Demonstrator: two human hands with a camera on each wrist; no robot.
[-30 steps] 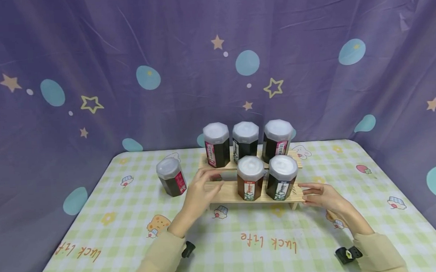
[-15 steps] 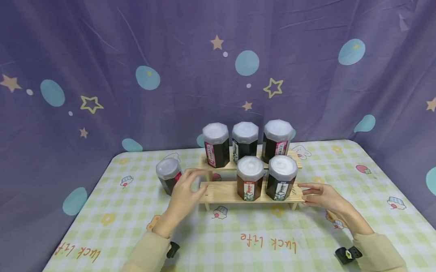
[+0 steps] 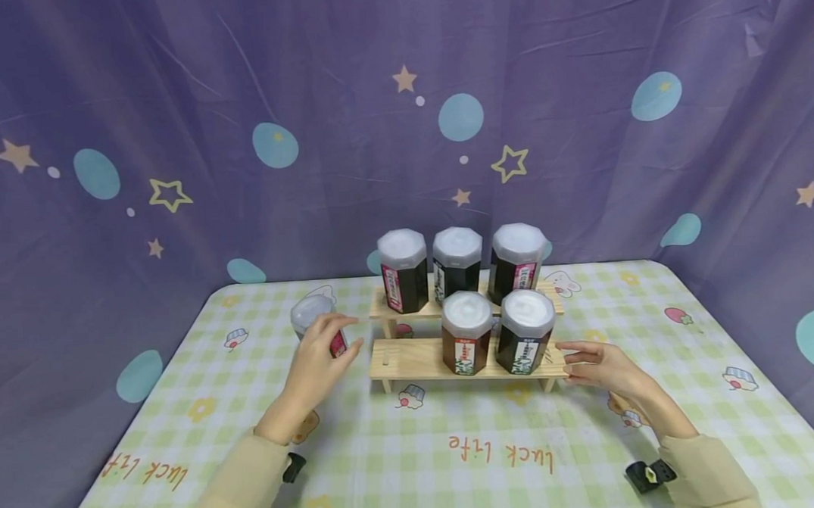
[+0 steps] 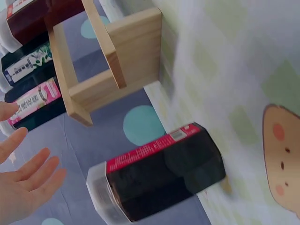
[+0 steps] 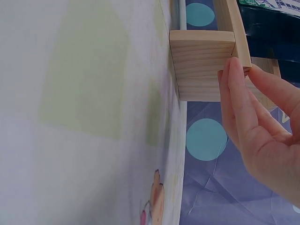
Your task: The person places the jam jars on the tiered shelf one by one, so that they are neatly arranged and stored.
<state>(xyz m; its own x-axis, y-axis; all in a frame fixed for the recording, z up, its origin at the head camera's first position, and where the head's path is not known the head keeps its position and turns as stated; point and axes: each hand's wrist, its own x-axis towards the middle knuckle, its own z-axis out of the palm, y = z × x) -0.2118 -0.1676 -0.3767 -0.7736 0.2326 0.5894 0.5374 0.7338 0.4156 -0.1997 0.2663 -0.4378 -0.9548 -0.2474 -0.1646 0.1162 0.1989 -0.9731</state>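
Observation:
On the left of the table stands a dark jar (image 3: 309, 311) with a frosted lid and a red label, partly covered by my left hand (image 3: 308, 372) in the head view. In the left wrist view, a gap separates that hand's spread fingers from the jar (image 4: 168, 173). My right hand (image 3: 606, 370) pinches the right end of a two-tier wooden shelf (image 3: 411, 358), its thumb and fingers on either side of the board (image 5: 241, 35). The lower tier holds a brown jar (image 3: 467, 335) and a dark jar (image 3: 525, 334), both toward the right.
On the upper tier, three dark jars stand in a row: a left one (image 3: 404, 273), a middle one (image 3: 458, 259) and a right one (image 3: 516, 264). A checked tablecloth (image 3: 403, 481) covers the table, with a purple curtain (image 3: 350, 211) behind it.
My left hand has moved left, away from the shelf's left end and over to the separate jar. My right hand stays at the shelf's right end.

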